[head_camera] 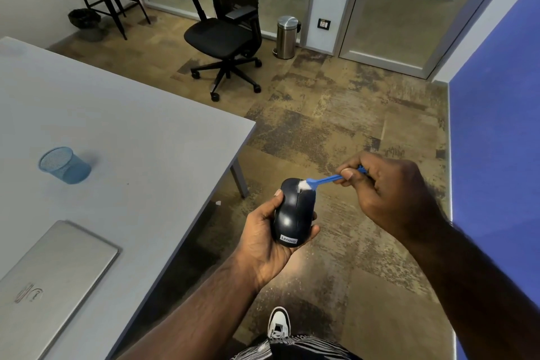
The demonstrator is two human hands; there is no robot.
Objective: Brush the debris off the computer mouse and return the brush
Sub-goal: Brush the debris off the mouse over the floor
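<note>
Room: office, mottled brown floor, glass partitions at back, blue wall on rt side, black office chair (pixel 226 35) and steel pedal bin (pixel 287 36) well apart from the work.
Surface: grey desk (pixel 140 126) on left, w/ blue mesh pen cup (pixel 65 165) and closed silver laptop (pixel 55 269); nothing being worked on it.
Mouse: black computer mouse (pixel 293 213), held in the air off the desk edge, over the floor, approx centre of view.
Left hand (pixel 270 238): cups mouse from below, thumb up along its left flank, fingers wrapped round the rt side.
Right hand (pixel 388 187): pinches blue handle of brush (pixel 320 180) btwn thumb and curled fingers.
Brush: white bristles touching mouse's far end, by the button seam and wheel slot.
Step (est.): mid-brushing; return of brush not yet done, prob. to the pen cup.
Doing it well: short light flicks away from the body, bristle tips into the seam and wheel gap, mouse tilted so grit drops to floor, firm cradle so no slip.
Mouse axis: long axis runs near-to-far; logo end toward the body, button end pointing away, slightly up.
Brush axis: roughly crosswise to mouse; bristles left, handle rising rt into the fist.
</note>
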